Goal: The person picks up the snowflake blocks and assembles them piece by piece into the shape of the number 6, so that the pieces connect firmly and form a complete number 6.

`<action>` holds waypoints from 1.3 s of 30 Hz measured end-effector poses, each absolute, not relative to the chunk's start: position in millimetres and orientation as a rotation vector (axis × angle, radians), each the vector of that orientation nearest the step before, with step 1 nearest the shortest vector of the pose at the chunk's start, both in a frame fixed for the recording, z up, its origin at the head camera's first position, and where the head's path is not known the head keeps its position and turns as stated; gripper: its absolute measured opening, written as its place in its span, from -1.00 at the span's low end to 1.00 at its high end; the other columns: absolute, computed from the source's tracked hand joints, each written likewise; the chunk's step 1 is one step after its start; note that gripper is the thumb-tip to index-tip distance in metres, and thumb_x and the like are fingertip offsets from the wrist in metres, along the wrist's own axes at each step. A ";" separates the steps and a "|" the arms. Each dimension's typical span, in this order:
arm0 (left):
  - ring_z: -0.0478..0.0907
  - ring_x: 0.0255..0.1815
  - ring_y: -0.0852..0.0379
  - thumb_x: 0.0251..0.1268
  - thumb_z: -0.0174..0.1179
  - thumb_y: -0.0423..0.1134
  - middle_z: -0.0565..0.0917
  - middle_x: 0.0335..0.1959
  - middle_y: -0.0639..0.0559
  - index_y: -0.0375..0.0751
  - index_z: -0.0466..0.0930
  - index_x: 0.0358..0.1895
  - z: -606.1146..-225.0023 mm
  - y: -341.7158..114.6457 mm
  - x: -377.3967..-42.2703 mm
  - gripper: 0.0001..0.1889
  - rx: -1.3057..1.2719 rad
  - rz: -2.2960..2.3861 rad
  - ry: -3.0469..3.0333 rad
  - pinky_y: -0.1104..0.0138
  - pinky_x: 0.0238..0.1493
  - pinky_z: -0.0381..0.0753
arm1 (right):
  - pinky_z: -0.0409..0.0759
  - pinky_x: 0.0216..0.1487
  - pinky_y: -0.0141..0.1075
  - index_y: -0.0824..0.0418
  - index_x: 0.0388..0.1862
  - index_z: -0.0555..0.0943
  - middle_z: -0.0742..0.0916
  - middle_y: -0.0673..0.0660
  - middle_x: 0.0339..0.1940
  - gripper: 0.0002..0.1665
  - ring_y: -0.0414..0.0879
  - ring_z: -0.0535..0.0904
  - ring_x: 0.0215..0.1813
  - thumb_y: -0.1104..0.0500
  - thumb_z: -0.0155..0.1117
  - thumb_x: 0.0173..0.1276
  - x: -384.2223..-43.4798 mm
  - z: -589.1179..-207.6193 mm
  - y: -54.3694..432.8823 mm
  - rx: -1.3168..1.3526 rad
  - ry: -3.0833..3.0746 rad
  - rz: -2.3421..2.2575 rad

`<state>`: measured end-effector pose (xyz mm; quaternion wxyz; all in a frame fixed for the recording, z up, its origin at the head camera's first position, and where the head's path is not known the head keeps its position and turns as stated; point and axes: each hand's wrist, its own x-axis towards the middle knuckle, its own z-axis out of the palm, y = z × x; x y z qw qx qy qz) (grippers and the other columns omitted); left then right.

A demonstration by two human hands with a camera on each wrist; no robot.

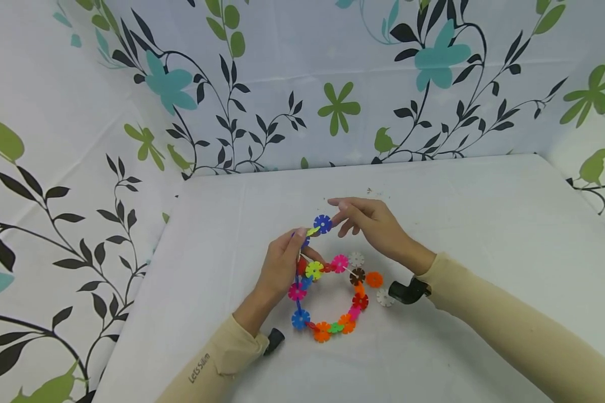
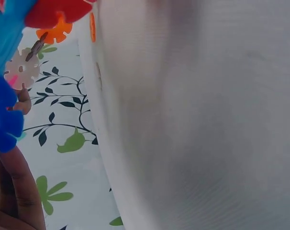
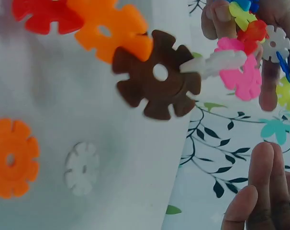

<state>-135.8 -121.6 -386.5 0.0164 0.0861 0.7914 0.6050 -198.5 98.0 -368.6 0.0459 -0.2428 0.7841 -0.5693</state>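
Observation:
My left hand [image 1: 282,266] pinches a chain of notched plastic snowflake discs near its upper end. Joined discs in red, orange, pink, brown, green and blue curve round in a ring below, such as the light-blue disc [image 1: 300,319]. Past the left fingertips a yellow disc [image 1: 312,231] and a dark blue disc [image 1: 322,224] stick out. My right hand [image 1: 375,226] is beside that blue disc, its fingers [image 3: 263,167] extended and apart from each other at the thumb. In the right wrist view a brown disc [image 3: 157,79] hangs close by, joined to an orange one [image 3: 109,28].
On the white table [image 1: 459,224] lie a loose orange disc [image 1: 374,279] and a loose white disc [image 1: 385,297], right of the ring. A patterned cloth [image 1: 282,84] with leaves and flowers hangs behind and at the sides. A black wrist camera [image 1: 408,291] sits under the right wrist.

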 end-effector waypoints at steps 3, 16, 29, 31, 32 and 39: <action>0.67 -0.25 0.04 0.65 -0.20 0.13 0.78 -0.41 -0.01 -0.15 0.63 0.19 -390.5 -123.3 -136.6 -0.47 0.200 1.912 2.426 0.21 -0.11 0.56 | 0.64 -0.10 -0.05 0.15 0.39 0.53 0.77 0.11 -0.09 -0.51 -0.01 0.73 -0.19 -0.03 -0.06 0.67 -201.1 -372.6 104.9 -0.668 2.412 -1.758; 0.70 -0.29 -0.03 0.65 -0.26 0.11 0.78 -0.35 -0.10 -0.20 0.54 0.28 -395.6 -131.0 -137.9 -0.45 0.042 1.975 2.291 0.28 -0.16 0.65 | 0.66 -0.07 -0.26 0.14 0.47 0.44 0.69 0.24 0.14 -0.36 0.00 0.70 -0.03 -0.20 -0.09 0.64 -212.5 -381.0 136.7 -0.296 2.359 -2.014; 0.72 -0.29 -0.03 0.64 -0.22 0.11 0.77 -0.36 -0.11 -0.14 0.43 0.42 -395.7 -135.9 -139.2 -0.45 0.056 1.983 2.287 0.23 -0.05 0.66 | 0.62 0.01 -0.28 0.18 0.49 0.41 0.62 0.30 0.26 -0.33 0.05 0.65 0.09 -0.20 -0.04 0.62 -219.5 -389.7 146.5 -0.143 2.332 -1.935; 0.71 -0.29 -0.04 0.65 -0.24 0.09 0.77 -0.36 -0.12 -0.15 0.40 0.43 -396.8 -136.6 -139.7 -0.45 0.061 1.987 2.281 0.22 0.02 0.63 | 0.62 0.03 -0.26 0.18 0.49 0.41 0.61 0.31 0.27 -0.31 0.07 0.64 0.11 -0.22 -0.05 0.62 -220.8 -392.2 147.6 -0.129 2.327 -1.912; 0.71 -0.28 -0.04 0.64 -0.24 0.08 0.77 -0.36 -0.11 -0.15 0.39 0.44 -396.7 -136.9 -140.0 -0.45 0.059 1.986 2.278 0.21 0.03 0.62 | 0.62 0.05 -0.24 0.19 0.48 0.41 0.61 0.32 0.28 -0.31 0.08 0.64 0.13 -0.23 -0.05 0.61 -221.3 -393.3 148.3 -0.123 2.320 -1.903; 0.71 -0.28 -0.05 0.63 -0.24 0.04 0.77 -0.34 -0.12 -0.15 0.31 0.49 -396.3 -138.4 -139.9 -0.45 0.028 1.991 2.248 0.25 -0.14 0.69 | 0.59 0.16 -0.13 0.23 0.47 0.42 0.59 0.33 0.29 -0.29 0.12 0.61 0.17 -0.24 -0.07 0.62 -222.6 -401.4 151.5 -0.107 2.254 -1.844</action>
